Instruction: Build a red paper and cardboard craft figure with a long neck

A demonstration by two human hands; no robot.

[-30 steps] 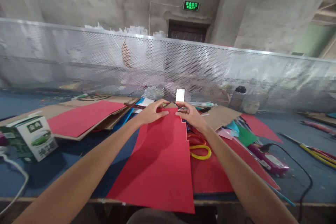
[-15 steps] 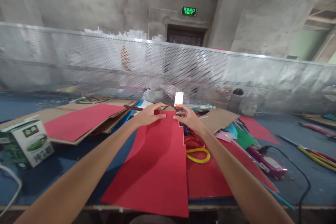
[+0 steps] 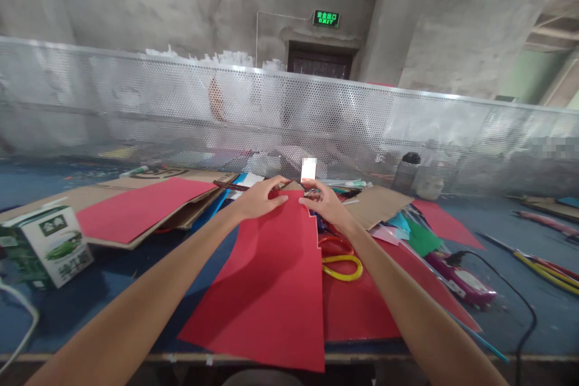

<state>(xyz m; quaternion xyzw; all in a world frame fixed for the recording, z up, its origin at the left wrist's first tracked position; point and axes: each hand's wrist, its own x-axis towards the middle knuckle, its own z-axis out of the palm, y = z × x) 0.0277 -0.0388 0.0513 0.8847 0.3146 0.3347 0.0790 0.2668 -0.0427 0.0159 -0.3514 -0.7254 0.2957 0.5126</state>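
Observation:
A long sheet of red card (image 3: 271,289) stretches from the table's front edge up to both my hands, its right side cut in steps. My left hand (image 3: 261,198) pinches the far end at its left corner, thumb on top. At the right corner of that end, my right hand (image 3: 322,200) grips the card between thumb and fingers. A bit of brown cardboard (image 3: 294,186) shows just beyond the red edge between my hands. Scissors with a yellow handle loop (image 3: 342,277) and a red one lie beside the card, their blades hidden.
Left are a drink carton (image 3: 56,247) and red card (image 3: 145,211) on cardboard. Right are brown cardboard (image 3: 377,204), a purple power strip (image 3: 465,280) with a black cable, and yellow-and-red scissors (image 3: 543,268). A perforated metal screen (image 3: 253,102) stands behind a bottle (image 3: 407,172).
The near end of the red card has shifted slightly right and up. My left thumb has moved a little to the right; both hands keep their hold.

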